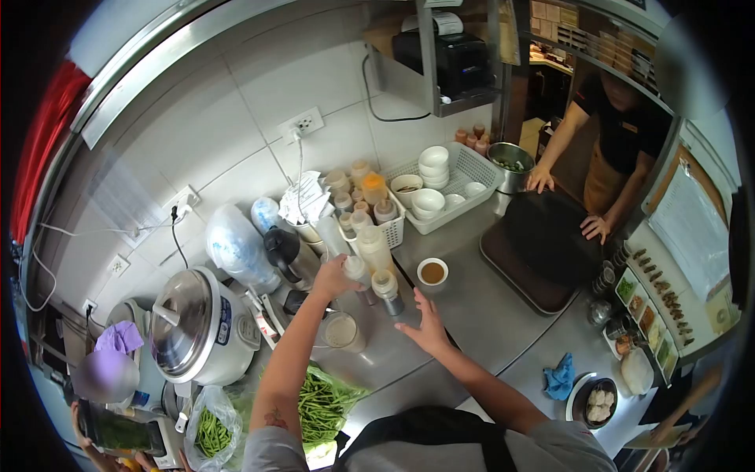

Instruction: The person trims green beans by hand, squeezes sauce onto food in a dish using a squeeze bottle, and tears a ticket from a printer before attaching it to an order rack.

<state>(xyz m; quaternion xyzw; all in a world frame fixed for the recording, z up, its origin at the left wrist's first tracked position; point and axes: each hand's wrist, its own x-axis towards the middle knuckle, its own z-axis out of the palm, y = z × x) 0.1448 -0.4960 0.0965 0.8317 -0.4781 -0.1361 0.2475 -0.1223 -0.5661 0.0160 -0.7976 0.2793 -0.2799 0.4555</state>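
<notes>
My left hand (333, 277) is closed around a squeeze bottle (357, 271) with a pale cap, at the front of a cluster of bottles. Fingers spread and holding nothing, my right hand (428, 326) hovers over the steel counter. Between my hands stands a clear-topped bottle (385, 288) with dark contents lower down. A larger bottle with pale yellow contents (374, 248) is just behind it. Beyond my right hand sits a small white bowl of brown sauce (432, 272). A clear container of cloudy liquid (343, 332) stands below my left hand.
Behind are a white basket of sauce bottles (395, 230) and a tray of white bowls (477, 198). A rice cooker (195, 324) and bags of green beans (322, 405) are at left. Across the counter, a co-worker's hands touch a round black lid (553, 236).
</notes>
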